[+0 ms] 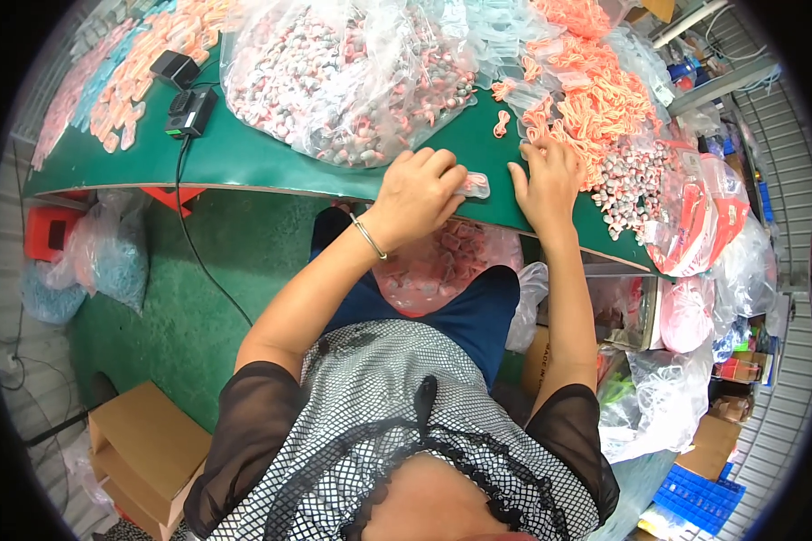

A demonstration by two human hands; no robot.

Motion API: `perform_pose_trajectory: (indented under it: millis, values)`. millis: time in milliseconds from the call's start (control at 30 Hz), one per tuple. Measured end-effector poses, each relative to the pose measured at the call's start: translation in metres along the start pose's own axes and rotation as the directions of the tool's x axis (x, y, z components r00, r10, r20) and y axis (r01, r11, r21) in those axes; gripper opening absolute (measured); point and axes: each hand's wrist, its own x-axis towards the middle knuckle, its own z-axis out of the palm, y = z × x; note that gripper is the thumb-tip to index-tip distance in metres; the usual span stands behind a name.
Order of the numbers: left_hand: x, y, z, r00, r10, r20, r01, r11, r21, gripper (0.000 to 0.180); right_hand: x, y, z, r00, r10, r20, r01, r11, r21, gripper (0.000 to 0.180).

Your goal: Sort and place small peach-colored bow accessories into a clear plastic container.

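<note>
My left hand (417,194) is at the green table's front edge, fingers curled onto a small clear plastic case (478,186). Something orange-pink shows inside the case, and the fingers cover its left end. To the right, my right hand (548,185) rests at the border of a heap of orange cord bundles (600,117), thumb held apart from the fingers. Its fingertips touch or nearly touch the cords; nothing held shows in it. One loose cord bundle (501,124) lies just beyond that hand. Beside the heap is a pile of small grey-and-pink pieces (630,185).
A big clear bag (343,81) of grey-and-pink pieces stands behind my left hand. Rows of orange, blue and pink cases (117,90) lie far left, near a black adapter (189,112) with a hanging cable. A bag of pink cases (456,257) sits below the table edge.
</note>
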Motion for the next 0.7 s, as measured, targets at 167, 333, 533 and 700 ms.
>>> perform_pose_trajectory:
  millis: [167, 333, 533, 700]
  values:
    - [0.004, -0.002, -0.016, 0.997, -0.027, 0.069, 0.031, 0.997, -0.065, 0.026, -0.001, 0.018, 0.017, 1.0, 0.023, 0.014, -0.021, 0.995, -0.094, 0.015]
    - [0.041, -0.008, 0.003, 0.974, -0.196, 0.111, 0.215, 0.953, -0.212, 0.022, -0.004, 0.028, 0.009, 0.989, 0.131, -0.063, -0.124, 0.987, 0.1, 0.011]
    - [0.094, -0.02, 0.064, 0.936, -0.32, 0.145, 0.33, 0.943, -0.049, 0.017, 0.001, 0.028, -0.008, 0.901, 0.386, 0.195, -0.406, 0.596, 0.693, 0.01]
    - [0.103, -0.024, 0.081, 0.909, -0.336, 0.246, 0.326, 0.942, 0.082, 0.015, -0.027, -0.013, -0.025, 0.998, 0.038, -0.045, -0.027, 0.975, 0.221, 0.011]
